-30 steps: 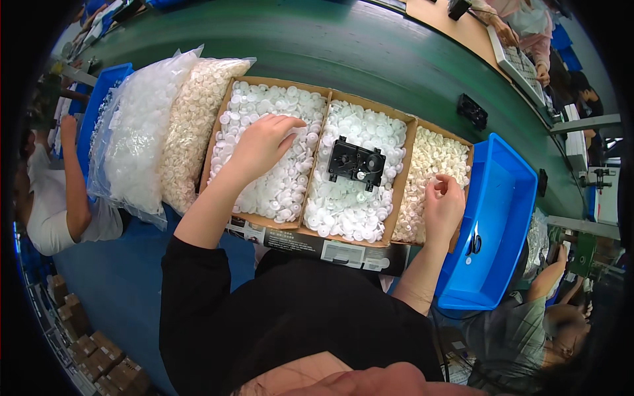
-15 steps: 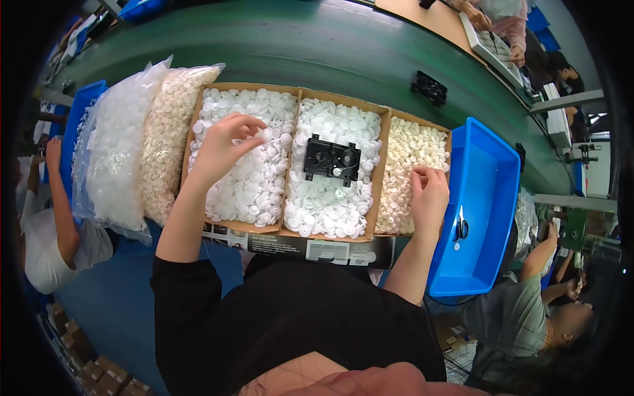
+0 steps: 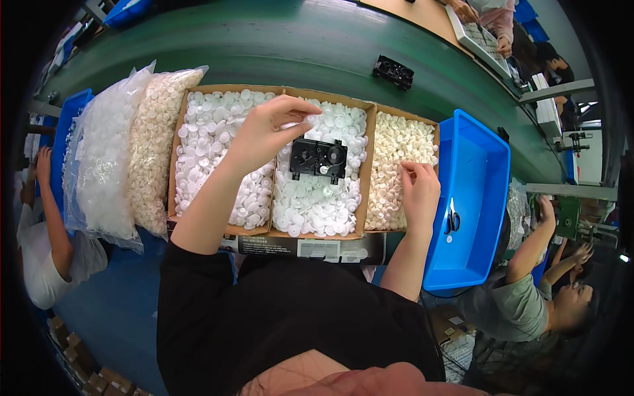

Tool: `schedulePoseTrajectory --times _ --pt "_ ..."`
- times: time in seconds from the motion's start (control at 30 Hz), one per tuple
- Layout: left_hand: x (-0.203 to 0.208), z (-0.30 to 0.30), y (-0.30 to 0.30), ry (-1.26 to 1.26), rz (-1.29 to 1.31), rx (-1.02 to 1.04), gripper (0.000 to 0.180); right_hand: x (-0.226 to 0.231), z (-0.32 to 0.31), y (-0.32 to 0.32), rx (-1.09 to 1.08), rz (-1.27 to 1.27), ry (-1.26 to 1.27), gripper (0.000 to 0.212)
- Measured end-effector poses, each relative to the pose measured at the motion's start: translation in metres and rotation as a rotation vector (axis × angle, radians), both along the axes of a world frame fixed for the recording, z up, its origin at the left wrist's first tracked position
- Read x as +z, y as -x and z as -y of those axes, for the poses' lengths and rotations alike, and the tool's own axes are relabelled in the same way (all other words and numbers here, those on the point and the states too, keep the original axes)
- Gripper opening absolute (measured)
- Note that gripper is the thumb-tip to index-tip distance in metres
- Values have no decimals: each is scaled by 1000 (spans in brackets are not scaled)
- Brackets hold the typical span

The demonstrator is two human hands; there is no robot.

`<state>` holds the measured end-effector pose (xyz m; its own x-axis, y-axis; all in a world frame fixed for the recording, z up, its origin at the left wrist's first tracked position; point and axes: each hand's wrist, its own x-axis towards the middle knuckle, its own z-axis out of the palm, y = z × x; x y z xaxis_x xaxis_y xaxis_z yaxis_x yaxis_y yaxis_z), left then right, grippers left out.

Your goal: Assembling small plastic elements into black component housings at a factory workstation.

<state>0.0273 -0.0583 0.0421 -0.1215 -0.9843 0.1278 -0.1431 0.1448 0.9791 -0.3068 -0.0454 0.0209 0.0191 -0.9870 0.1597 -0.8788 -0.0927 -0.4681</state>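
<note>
A black plastic mechanism with round wheels and one small white part lies on the white plastic gears in the middle compartment of a cardboard box. Just above its upper left edge is my left hand, thumb and fingers pinched around what looks like a white gear. Over the right compartment, my right hand has its fingertips pressed together at the small cream gears; whatever they hold is too small to make out. More white gears fill the left compartment.
At the right stands a blue bin with black-handled scissors inside. Bulging clear bags flank the box on the left. Another black mechanism sits on the green conveyor belt beyond. Other people work on both sides and across the belt.
My left hand has moved right, from the left compartment to over the middle one beside the mechanism. My right hand stays over the cream gears. The mechanism on the belt has shifted left in view.
</note>
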Motion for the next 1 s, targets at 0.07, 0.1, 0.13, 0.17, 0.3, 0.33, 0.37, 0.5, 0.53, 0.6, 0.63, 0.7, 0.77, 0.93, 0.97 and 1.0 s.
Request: schedulePoseTrajectory --times 0.07,0.1,0.13,0.17,0.3,0.33,0.37,0.5,0.53,0.6,0.63,0.7,0.77,0.93,0.97,1.0 --pt "-9 0 1 -88 -132 3 21 -3 -2 2 18 -54 27 12" --pt "-14 -2 0 -137 -151 2 21 -4 -2 2 33 -111 55 13" --pt "-17 -3 -1 -186 -170 2 20 -4 -2 1 37 -112 54 13" --pt "-15 -5 -1 -189 -167 3 20 -2 -2 0 27 -128 47 13" --pt "-15 -12 2 -123 -123 10 20 7 0 -9 7 -239 169 12" --pt "-17 -13 1 -58 -113 -4 19 11 -2 -15 -20 -255 176 11" --pt "-16 -13 1 -58 -116 5 19 14 -4 -21 -11 -257 177 11" --pt "-13 -12 6 -71 -57 -27 16 17 -9 -50 126 162 129 12" --pt "-13 -12 6 -62 -43 -46 16 17 -10 -59 181 126 132 12" --pt "-15 -12 5 -53 -13 -42 16 19 -8 -65 234 16 168 12" --pt "-17 -13 4 -40 16 -41 17 16 -7 -61 235 18 165 12" --pt "-17 -13 6 -39 0 -34 17 13 -1 -45 101 -37 207 11" --pt "-17 -13 6 -39 -18 -28 17 16 -1 -37 50 -42 153 11" --pt "-15 -14 8 6 26 -19 17 24 -10 -54 179 256 59 11" --pt "-16 -14 9 6 28 -18 17 24 -13 -64 180 258 58 11" --pt "-18 -14 9 25 32 2 15 23 -16 -75 258 284 28 11"
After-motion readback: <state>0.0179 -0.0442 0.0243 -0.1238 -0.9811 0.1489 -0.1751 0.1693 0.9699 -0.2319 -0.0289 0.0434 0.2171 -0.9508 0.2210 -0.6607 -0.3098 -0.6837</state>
